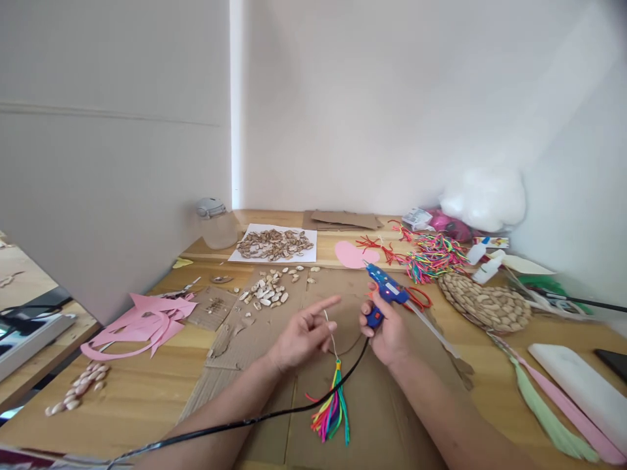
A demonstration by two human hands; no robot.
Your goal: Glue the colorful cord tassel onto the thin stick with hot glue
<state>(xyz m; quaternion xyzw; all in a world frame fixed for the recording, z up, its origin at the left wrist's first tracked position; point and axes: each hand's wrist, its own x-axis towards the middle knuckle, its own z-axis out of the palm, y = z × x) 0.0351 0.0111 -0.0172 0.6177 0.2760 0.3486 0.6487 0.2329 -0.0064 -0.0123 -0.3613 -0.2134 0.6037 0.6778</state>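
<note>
Tassel [333, 408] hangs by cord from left hand [301, 336], pinched, prob. for gluing; right hand [386, 333] grip closed on glue gun [386, 290].

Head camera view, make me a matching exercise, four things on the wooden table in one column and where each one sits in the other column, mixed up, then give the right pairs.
Things:
1. blue hot glue gun
2. rainbow-coloured thread tassel
3. round woven mat
4. pile of pink paper scraps

Places:
A. far left part of the table
B. hanging from a thin string in the left hand
C. gripped in the right hand
D. lying right of the right hand

Pairs: 1-C, 2-B, 3-D, 4-A
</note>
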